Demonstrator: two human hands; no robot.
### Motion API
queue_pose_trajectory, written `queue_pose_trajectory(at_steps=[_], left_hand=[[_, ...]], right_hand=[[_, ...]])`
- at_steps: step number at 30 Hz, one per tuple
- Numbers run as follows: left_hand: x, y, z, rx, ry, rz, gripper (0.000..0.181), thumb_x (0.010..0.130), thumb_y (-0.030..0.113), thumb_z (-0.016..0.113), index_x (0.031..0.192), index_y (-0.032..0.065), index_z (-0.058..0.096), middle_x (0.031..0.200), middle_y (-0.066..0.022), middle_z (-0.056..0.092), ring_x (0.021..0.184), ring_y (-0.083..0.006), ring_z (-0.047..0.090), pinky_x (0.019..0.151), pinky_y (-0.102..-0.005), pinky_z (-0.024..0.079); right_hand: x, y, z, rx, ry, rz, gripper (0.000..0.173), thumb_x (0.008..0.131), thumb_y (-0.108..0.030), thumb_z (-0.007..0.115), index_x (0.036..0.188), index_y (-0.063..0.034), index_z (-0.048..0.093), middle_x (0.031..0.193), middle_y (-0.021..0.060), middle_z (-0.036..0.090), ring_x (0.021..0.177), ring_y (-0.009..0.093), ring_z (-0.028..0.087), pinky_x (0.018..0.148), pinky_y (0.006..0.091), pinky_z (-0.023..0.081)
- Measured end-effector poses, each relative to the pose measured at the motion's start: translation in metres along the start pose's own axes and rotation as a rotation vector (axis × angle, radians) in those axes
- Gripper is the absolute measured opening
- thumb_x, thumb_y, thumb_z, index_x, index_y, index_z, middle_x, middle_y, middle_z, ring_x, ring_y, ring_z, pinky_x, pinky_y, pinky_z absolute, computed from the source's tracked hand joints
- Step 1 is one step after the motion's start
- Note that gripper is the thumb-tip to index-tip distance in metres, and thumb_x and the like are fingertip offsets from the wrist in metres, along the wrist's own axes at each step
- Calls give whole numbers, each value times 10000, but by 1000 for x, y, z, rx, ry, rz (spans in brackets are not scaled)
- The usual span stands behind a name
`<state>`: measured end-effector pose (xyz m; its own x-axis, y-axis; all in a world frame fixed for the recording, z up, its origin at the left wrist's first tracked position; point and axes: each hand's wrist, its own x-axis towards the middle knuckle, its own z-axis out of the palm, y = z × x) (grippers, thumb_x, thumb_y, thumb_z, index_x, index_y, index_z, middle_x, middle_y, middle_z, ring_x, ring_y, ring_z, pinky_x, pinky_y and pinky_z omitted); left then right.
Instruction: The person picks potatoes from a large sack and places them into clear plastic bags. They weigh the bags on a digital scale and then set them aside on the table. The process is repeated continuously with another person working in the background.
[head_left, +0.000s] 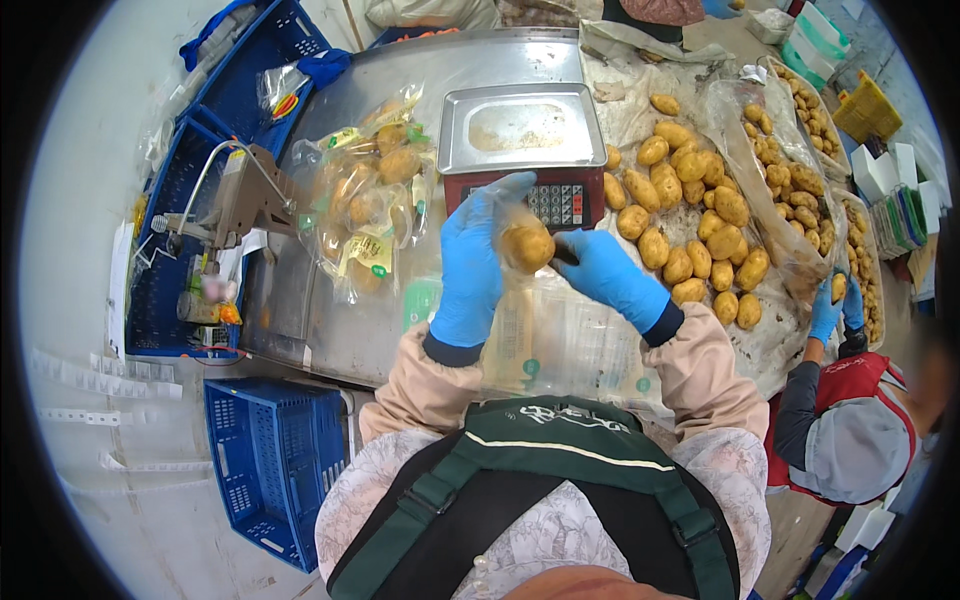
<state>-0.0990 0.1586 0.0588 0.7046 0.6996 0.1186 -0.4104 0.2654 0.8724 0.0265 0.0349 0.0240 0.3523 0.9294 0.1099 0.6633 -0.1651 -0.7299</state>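
A clear plastic bag (504, 217) with a potato (527, 248) at it is held between my gloved hands, in front of the scale. My left hand (471, 259), in a blue glove, supports the bag from the left with its fingers stretched upward. From the right, the dark, soiled fingertips of my right hand (611, 276) close at the potato's side. The film is blurred, so how far the potato sits inside is unclear. Behind my hands stands a red digital scale (589, 184) with a bare steel pan (525, 154). Flat printed bags (570, 337) lie below my wrists.
Filled potato bags (367, 202) lie left of the scale, beside a brown bag-sealing device (255, 195). Loose potatoes (701, 202) cover the right side. Blue crates (274, 465) stand at left. A co-worker (847, 427) in blue gloves holds a potato at the right edge.
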Motion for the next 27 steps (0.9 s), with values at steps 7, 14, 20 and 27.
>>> queue_pose_trajectory(at_steps=[7,14,20,27], left_hand=[[3,2,-7,-104,156,-8,374,981,260,473,1203,-14,599,1136,-136,647,1051,-231,610,898,-350,511],[-40,-12,19,840,-286,404,218,943,219,528,1043,91,674,1048,-95,680,1025,-284,629,1022,-464,390],[-39,13,21,877,-336,405,278,988,266,484,1054,68,667,1154,-109,655,1087,-256,612,1037,-422,382],[-31,-22,-13,94,-29,4,319,999,222,504,1154,-33,618,990,-72,677,898,-121,606,812,-265,501]], right_hand=[[7,-12,6,491,-82,139,451,861,-146,655,1273,-57,495,1048,130,611,881,185,613,755,300,522],[-15,-6,67,728,298,32,690,807,-179,690,1377,-63,320,1205,121,505,1115,222,513,972,339,421],[-8,-36,34,-80,275,93,324,760,-299,704,957,-76,577,819,137,611,765,322,612,691,396,498],[2,-30,22,44,113,213,366,756,-304,715,1014,-59,629,863,178,671,799,345,664,715,405,533]])
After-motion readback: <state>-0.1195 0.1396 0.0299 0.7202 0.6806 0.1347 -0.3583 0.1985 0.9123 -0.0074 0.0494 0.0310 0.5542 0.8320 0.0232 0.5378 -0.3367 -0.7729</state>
